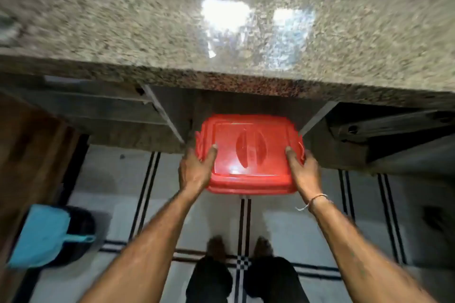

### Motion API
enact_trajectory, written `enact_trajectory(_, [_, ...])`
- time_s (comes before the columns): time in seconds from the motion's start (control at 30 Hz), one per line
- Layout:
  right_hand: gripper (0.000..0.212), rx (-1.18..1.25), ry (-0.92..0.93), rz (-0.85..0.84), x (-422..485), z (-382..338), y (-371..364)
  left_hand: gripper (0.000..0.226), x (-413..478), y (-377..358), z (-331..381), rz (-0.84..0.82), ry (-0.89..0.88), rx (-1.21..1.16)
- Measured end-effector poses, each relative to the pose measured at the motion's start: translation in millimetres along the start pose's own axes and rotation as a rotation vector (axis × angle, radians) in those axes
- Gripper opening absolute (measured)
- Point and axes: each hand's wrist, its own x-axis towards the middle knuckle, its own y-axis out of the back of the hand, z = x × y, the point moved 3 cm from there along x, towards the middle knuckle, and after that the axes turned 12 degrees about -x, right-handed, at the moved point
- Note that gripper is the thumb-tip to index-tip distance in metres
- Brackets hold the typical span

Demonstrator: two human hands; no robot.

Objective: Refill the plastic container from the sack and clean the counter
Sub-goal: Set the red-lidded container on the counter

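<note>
A red plastic container (250, 152) with its lid on is held in the air just below the front edge of the speckled granite counter (221, 32). My left hand (197, 168) grips its left side, thumb lying on the lid. My right hand (304, 170) grips its right side the same way. The container's far end sits in front of a dark open space under the counter. No sack shows in this view.
A blue dustpan (46, 233) rests over a dark bin on the floor at the lower left, beside a brown wooden panel (27, 155). White floor tiles with black stripes (145, 192) lie below, with my feet (240, 246) on them. Shelves run under the counter.
</note>
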Motion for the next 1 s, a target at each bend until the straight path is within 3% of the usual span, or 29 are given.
enact_trajectory(0.17, [0.045,-0.076,0.060,0.044,-86.4,-79.8,99.2,0.061,-73.4,93.5,85.2,0.051,0.045,-0.080])
enact_trajectory(0.37, [0.041,-0.065,0.205,0.107,-139.5,-171.5,193.9,0.059,-105.2,191.2,199.1,0.045,-0.165,-0.131])
enact_trajectory(0.5, [0.053,0.039,0.284,0.183,-138.6,-229.9,242.2,0.054,-104.4,224.7,279.1,0.008,-0.279,-0.233])
enact_trajectory(0.67, [0.060,0.063,0.322,0.295,-91.2,-280.9,287.2,0.060,-69.2,217.8,362.8,0.010,-0.391,-0.191])
enact_trajectory(0.83, [0.072,0.076,0.319,0.321,1.6,-315.8,309.5,0.071,-2.1,166.1,430.9,0.013,-0.409,-0.167])
enact_trajectory(1.0, [0.063,0.028,0.267,0.283,104.8,-336.5,308.6,0.075,69.4,104.8,474.8,-0.016,-0.328,-0.155])
